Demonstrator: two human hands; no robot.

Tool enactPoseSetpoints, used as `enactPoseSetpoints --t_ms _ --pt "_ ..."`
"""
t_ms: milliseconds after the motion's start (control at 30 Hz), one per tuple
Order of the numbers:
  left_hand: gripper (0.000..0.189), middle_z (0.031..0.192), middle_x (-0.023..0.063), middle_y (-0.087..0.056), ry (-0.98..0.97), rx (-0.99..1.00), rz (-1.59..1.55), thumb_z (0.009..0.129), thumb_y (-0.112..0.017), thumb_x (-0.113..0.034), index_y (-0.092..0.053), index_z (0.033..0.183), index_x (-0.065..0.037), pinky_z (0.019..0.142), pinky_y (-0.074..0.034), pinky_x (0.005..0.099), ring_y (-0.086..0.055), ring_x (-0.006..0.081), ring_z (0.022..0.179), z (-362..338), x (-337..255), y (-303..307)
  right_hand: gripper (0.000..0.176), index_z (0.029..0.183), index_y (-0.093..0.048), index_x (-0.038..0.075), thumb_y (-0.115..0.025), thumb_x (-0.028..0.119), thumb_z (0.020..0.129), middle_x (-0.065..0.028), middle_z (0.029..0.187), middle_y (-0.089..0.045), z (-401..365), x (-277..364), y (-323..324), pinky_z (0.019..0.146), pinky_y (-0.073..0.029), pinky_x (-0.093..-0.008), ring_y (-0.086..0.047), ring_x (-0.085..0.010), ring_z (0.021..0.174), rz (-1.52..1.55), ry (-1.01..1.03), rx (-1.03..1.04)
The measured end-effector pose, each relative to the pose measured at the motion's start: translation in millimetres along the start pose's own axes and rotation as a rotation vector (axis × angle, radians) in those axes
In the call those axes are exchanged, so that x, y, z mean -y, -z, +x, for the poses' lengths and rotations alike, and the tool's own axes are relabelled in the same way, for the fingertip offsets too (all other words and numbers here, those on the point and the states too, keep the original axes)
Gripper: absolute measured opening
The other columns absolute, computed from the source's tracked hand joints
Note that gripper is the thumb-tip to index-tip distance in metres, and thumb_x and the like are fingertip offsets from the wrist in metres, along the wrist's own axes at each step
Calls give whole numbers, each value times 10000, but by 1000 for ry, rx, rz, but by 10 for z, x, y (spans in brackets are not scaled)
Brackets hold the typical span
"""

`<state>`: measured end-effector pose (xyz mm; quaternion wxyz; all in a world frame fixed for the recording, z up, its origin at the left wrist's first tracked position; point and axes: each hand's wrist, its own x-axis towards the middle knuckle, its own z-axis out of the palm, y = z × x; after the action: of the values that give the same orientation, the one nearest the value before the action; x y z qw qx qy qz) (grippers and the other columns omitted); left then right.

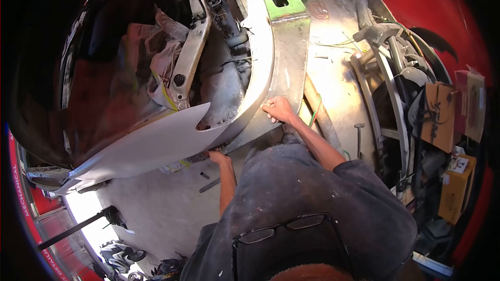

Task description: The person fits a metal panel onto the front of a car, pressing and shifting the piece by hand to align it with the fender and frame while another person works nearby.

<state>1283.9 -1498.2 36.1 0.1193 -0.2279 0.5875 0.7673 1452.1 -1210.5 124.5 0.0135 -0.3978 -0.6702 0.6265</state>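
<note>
A pale grey car body panel (151, 138) runs from the left to a curved edge around an open bay. My right hand (279, 109) rests at the lower part of the bare metal panel (289, 47), its fingers curled; whether anything is inside them is too small to tell. Under the lower edge of the grey panel is my left hand (220, 157), its fingertips partly hidden beneath that edge. Glasses (281, 229) hang over the dark shirt.
A hammer (359, 140) lies on the floor at the right, near a metal frame (390, 93). Cardboard boxes (439, 117) stand at the far right. A short bar (210, 186) lies below the panel. A black stand arm (78, 227) crosses the lower left.
</note>
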Motion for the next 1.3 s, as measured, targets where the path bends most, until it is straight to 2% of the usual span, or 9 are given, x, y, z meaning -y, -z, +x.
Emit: enactPoseSetpoints --t_ms 200,700,900,1300 --pt "325 694 -21 -452 -2 -128 40 1067 -416 -339 -544 868 -116 572 -351 317 -408 125 614 -160 -99 -144 338 662 -615 56 -649 273 919 -42 642 -688 42 -16 -2 417 -456 -272 -641 -115 466 -7 -11 9" --pt "389 660 -3 -417 17 -35 -34 1069 -414 -381 -522 814 -108 555 -354 319 -388 142 581 -148 -112 -110 344 655 -613 50 -645 269 918 -42 625 -680 14 35 0 426 -466 -272 -638 -118 461 -16 -16 2" --pt "349 648 -15 -408 4 -59 -8 1063 -439 -353 -524 820 -117 550 -351 310 -389 129 577 -7 -12 -52 353 650 -609 54 -650 277 921 -43 621 -680 38 -6 -8 420 -464 -271 -638 -119 457 -10 -4 5" --pt "358 640 -14 -413 19 29 -46 1062 -432 -358 -516 814 -115 542 -347 314 -394 129 570 61 55 45 348 646 -595 55 -649 264 919 -45 624 -679 29 12 -8 412 -456 -271 -642 -118 460 -13 -16 -4"
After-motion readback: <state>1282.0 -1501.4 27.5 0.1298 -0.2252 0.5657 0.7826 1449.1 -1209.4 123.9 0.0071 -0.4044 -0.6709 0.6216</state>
